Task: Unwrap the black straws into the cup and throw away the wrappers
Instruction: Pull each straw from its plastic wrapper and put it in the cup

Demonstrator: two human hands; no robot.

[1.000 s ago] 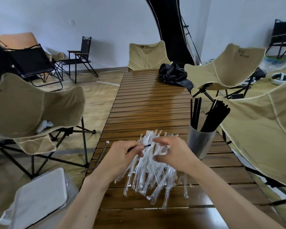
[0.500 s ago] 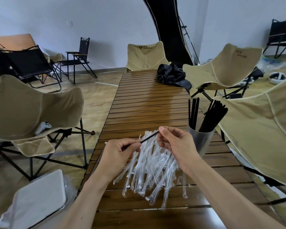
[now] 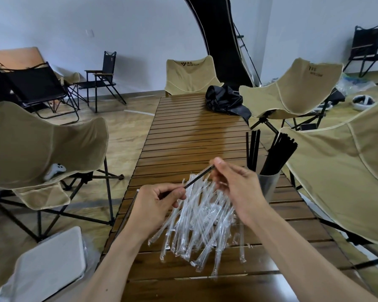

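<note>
Two hands work over a brown slat table (image 3: 194, 136). The landmark is the big pile of clear wrappers (image 3: 196, 227) in the middle of the table.

Just above the pile, the left hand (image 3: 159, 203) & right hand (image 3: 234, 184) share one black straw (image 3: 198, 178). The left hand's fingers are curled round the low end, which looks to sit in its wrapper. The right hand pinches the top end w/ thumb & fingertips. The straw tilts up toward the right.

Right of the pile, near the table edge, stands a grey cup (image 3: 267, 187) w/ lots of bare black straws (image 3: 277, 155) sticking up.

Far behind the pile lies a black cloth bag (image 3: 225, 101). Tan camp chairs (image 3: 37, 144) stand round the table. Left of the pile & lower down is a white lid (image 3: 50, 267) on the floor side.
</note>
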